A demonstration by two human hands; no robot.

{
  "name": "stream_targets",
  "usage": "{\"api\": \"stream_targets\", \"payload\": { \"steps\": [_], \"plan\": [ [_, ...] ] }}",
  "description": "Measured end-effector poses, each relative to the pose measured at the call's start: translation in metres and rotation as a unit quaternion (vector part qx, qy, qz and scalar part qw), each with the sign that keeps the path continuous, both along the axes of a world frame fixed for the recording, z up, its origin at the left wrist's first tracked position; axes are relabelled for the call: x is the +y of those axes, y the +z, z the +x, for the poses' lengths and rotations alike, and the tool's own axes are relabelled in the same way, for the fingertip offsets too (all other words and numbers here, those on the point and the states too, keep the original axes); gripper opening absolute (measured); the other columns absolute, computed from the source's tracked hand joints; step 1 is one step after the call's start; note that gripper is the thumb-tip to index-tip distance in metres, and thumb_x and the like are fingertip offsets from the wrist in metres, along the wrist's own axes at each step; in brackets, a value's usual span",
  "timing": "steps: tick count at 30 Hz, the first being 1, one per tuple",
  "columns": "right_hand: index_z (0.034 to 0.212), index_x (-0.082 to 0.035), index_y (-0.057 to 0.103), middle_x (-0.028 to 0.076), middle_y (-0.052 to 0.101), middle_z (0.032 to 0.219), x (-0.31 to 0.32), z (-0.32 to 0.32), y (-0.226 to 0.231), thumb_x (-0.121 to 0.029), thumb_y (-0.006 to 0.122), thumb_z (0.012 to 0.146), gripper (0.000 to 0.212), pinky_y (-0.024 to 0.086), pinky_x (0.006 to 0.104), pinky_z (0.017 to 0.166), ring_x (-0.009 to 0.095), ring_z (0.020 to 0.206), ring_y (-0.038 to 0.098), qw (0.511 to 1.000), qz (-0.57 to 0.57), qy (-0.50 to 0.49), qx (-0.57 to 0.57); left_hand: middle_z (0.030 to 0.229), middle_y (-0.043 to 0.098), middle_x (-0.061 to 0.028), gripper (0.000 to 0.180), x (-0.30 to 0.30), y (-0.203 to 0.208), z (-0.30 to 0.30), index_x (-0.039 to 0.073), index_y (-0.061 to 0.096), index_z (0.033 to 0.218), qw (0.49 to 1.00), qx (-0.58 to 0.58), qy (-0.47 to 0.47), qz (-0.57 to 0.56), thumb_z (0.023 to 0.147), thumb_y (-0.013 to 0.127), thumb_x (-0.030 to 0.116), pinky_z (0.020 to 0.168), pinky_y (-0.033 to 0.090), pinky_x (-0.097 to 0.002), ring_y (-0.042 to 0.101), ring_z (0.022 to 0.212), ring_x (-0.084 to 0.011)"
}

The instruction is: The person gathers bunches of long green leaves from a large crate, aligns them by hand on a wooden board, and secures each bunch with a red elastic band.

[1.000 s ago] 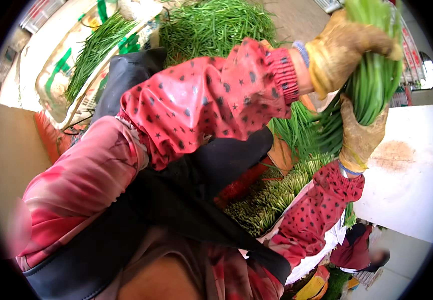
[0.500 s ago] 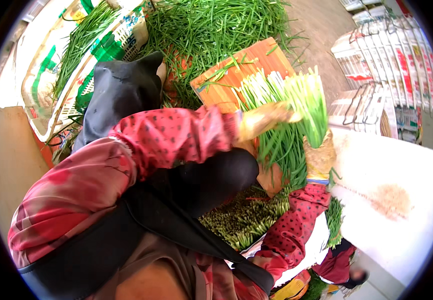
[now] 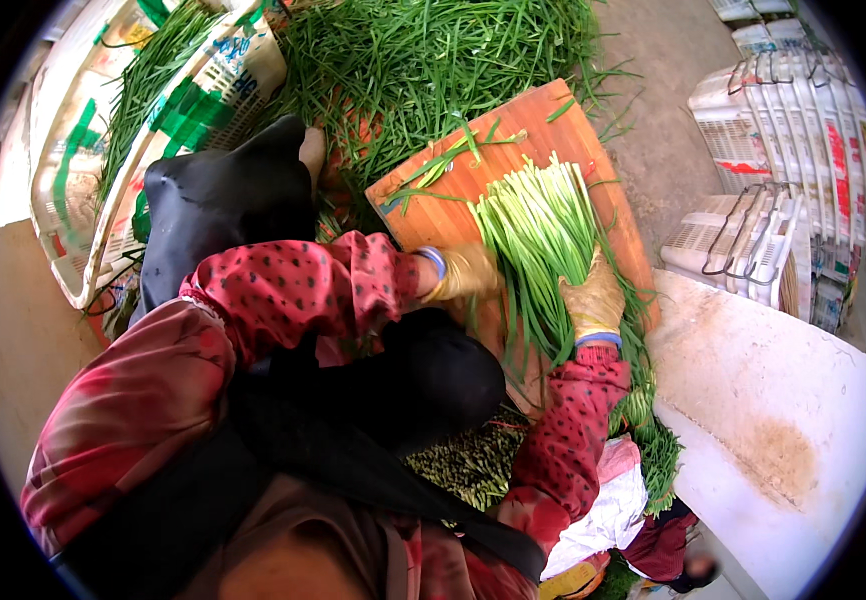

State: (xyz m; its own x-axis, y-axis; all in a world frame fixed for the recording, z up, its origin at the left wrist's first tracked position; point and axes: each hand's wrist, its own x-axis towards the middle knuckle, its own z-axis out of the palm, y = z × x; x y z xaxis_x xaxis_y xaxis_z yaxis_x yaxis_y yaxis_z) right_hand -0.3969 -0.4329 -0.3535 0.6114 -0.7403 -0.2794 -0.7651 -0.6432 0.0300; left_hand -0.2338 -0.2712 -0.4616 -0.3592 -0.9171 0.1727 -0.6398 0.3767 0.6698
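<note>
A thick bunch of garlic chives (image 3: 543, 220) lies on a wooden board (image 3: 613, 210), pale stem ends pointing away from me and green leaves towards me. My right hand (image 3: 594, 298), in a yellowish glove, is closed around the right side of the bunch. At its left edge is my left hand (image 3: 465, 273), gloved too; it is blurred and its fingers are partly hidden. A few loose leaves (image 3: 443, 165) lie on the board's far left part.
Loose chives (image 3: 433, 50) are heaped beyond the board. A white plastic basket (image 3: 103, 190) with greens stands at far left. Stacked white baskets (image 3: 753, 230) are at the right, behind a white panel (image 3: 723, 350). Tied bundles (image 3: 658, 455) lie near my right forearm; another person (image 3: 665, 545) is at lower right.
My right hand has lowered the chives it held raised onto the board and moved slightly left and nearer. My left hand has drawn back left from over the bunch.
</note>
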Motion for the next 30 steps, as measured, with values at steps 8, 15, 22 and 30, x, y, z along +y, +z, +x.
{"api": "stream_targets", "payload": {
  "steps": [8,15,22,30],
  "plan": [
    [0.139,-0.004,0.034,0.019,0.059,0.105,0.01,0.009,0.013,-0.032,0.076,0.067,0.088,0.048,0.0436,0.08,0.033,0.095,0.06,0.997,0.001,0.0,0.071,0.13,0.043,-0.0157,0.079,-0.04,0.115,0.007,0.007,0.04,0.132,0.979,-0.15,0.114,-0.073,0.067,0.072,0.037,0.1,0.035,-0.049,0.042,0.123,-0.0328],
    [0.138,-0.001,0.035,0.018,0.057,0.115,0.019,0.003,0.025,-0.037,0.077,0.069,0.088,0.045,0.0415,0.09,0.031,0.107,0.056,0.998,0.002,0.036,0.059,0.145,0.027,-0.0225,0.117,-0.074,0.104,0.015,0.01,0.01,0.147,0.95,-0.31,-0.033,-0.029,0.059,0.077,0.048,0.106,0.026,-0.0577,0.033,0.13,-0.0402],
    [0.132,-0.004,0.046,0.023,0.06,0.111,-0.036,0.003,0.021,-0.033,0.064,0.084,0.058,0.045,0.042,0.088,0.036,0.104,0.058,0.947,0.017,-0.022,-0.321,0.136,0.039,-0.0263,0.07,-0.065,0.078,0.012,0.01,0.012,0.147,0.915,-0.359,0.018,-0.185,0.086,0.045,0.02,0.095,0.037,-0.0569,0.046,0.115,-0.0413],
    [0.11,-0.006,0.063,0.016,0.063,0.106,-0.028,0.008,-0.022,-0.012,0.057,0.086,0.026,0.046,0.0373,0.083,0.031,0.097,0.06,0.94,0.181,0.018,-0.289,0.125,0.048,-0.0219,0.059,-0.057,0.063,0.005,0.011,0.029,0.141,0.907,-0.319,0.069,-0.267,0.085,0.043,0.023,0.095,0.041,-0.0555,0.05,0.112,-0.0383]
  ]
}}
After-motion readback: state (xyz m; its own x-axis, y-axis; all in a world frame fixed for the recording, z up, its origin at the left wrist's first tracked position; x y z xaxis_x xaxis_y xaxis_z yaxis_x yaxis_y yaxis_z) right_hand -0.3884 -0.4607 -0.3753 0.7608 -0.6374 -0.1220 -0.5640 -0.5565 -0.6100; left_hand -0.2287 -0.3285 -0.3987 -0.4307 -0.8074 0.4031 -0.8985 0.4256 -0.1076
